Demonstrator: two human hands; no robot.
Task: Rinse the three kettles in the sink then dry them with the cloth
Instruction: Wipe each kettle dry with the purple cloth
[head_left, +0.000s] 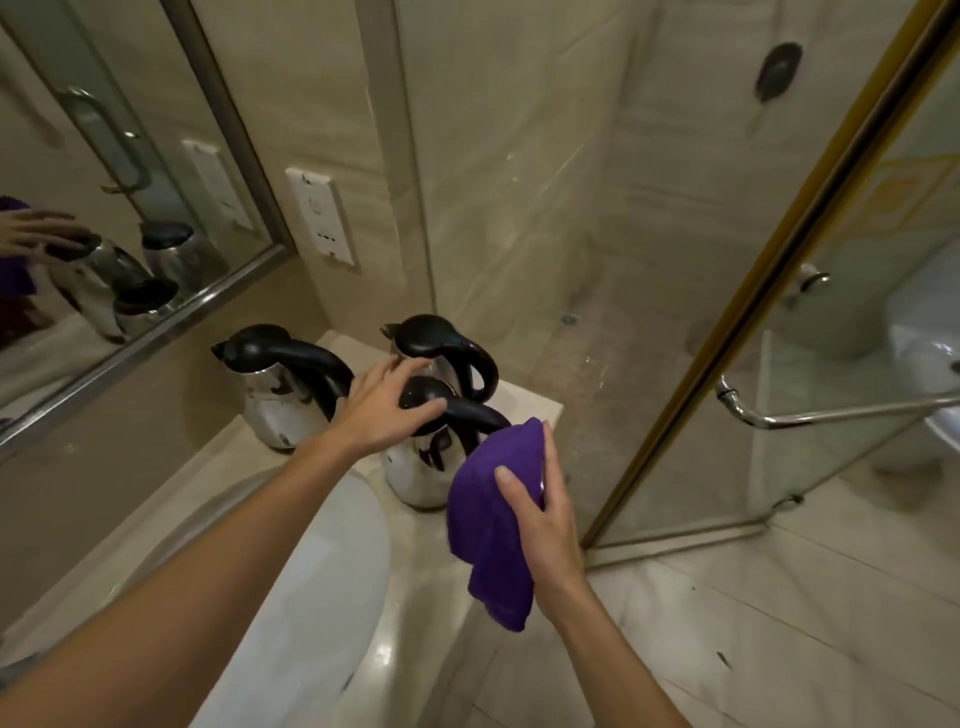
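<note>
Mirror, far left: its reflections are blurred. The white sink basin is partly hidden by the left forearm. Three steel kettles stand on the countertop: left kettle, near kettle, rear kettle. Markings on the socket plate and the kettle bodies are unreadable. The left hand rests spread on the near kettle's lid. The right hand grips a purple cloth, which hides the end of that kettle's handle. Glass shower door, right.
</note>
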